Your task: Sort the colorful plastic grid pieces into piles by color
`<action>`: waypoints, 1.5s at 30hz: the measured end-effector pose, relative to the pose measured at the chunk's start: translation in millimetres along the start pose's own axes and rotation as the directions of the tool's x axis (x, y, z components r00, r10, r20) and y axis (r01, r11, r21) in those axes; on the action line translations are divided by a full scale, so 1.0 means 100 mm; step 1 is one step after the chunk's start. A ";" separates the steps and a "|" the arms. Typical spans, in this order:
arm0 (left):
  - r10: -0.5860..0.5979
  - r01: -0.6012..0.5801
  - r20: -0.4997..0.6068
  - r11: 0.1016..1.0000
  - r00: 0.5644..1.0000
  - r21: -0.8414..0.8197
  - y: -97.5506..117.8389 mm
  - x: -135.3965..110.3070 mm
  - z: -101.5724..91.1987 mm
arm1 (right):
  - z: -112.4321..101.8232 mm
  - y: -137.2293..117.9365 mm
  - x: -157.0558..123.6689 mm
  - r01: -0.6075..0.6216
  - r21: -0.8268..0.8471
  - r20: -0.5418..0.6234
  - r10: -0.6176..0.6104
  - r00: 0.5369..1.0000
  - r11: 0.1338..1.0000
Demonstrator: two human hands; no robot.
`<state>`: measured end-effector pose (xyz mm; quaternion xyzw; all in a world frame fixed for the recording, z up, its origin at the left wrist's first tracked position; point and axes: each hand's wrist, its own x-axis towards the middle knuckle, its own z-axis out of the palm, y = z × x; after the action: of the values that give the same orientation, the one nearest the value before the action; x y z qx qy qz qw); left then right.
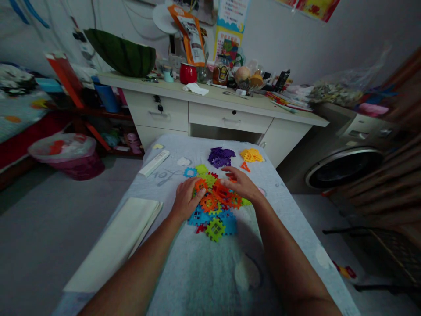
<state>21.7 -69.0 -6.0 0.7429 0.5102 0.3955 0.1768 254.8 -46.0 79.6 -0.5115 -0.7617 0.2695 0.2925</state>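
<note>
A mixed heap of flat plastic interlocking pieces with notched edges lies mid-table. My left hand (186, 198) is at the heap's left side, its thumb and fingers around an orange interlocking piece (200, 184). Over the right side of the heap is my right hand (241, 183), fingers stretched and apart from the thumb, close to more orange pieces (221, 193). Nearest me in the heap are a green square piece (215, 230) and blue pieces (198, 216). Behind it sit a purple pile (221, 157) and a yellow pile (251, 155), with an orange triangle (245, 166) just below the yellow.
The pieces lie on a cloth-covered table (210, 272). A folded cream cloth (113, 241) and a long white box (154, 163) are at its left. Beyond stands a white cabinet (226, 115) with cluttered top, a washing machine (338, 149) to the right, and a lined bin (70, 160) left.
</note>
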 end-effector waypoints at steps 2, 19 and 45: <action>0.021 -0.021 0.006 1.000 1.000 0.009 -0.01 0.00 0.01 | -0.06 0.17 0.10 -0.068 -0.090 -0.104 0.058 0.993 0.994; 0.026 -0.026 -0.003 0.990 1.000 0.140 -0.01 0.02 0.06 | 0.10 0.33 0.04 -0.172 -0.256 -0.019 0.173 0.985 0.951; 0.128 -0.145 0.095 0.968 0.987 0.203 0.13 -0.03 0.04 | 0.37 -0.02 -0.50 0.169 -0.498 0.073 -0.152 0.986 0.851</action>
<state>32.1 -76.4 -1.1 0.8061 0.4892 0.3204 0.0905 241.5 -97.7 47.3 -0.5004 -0.8499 0.0445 0.1589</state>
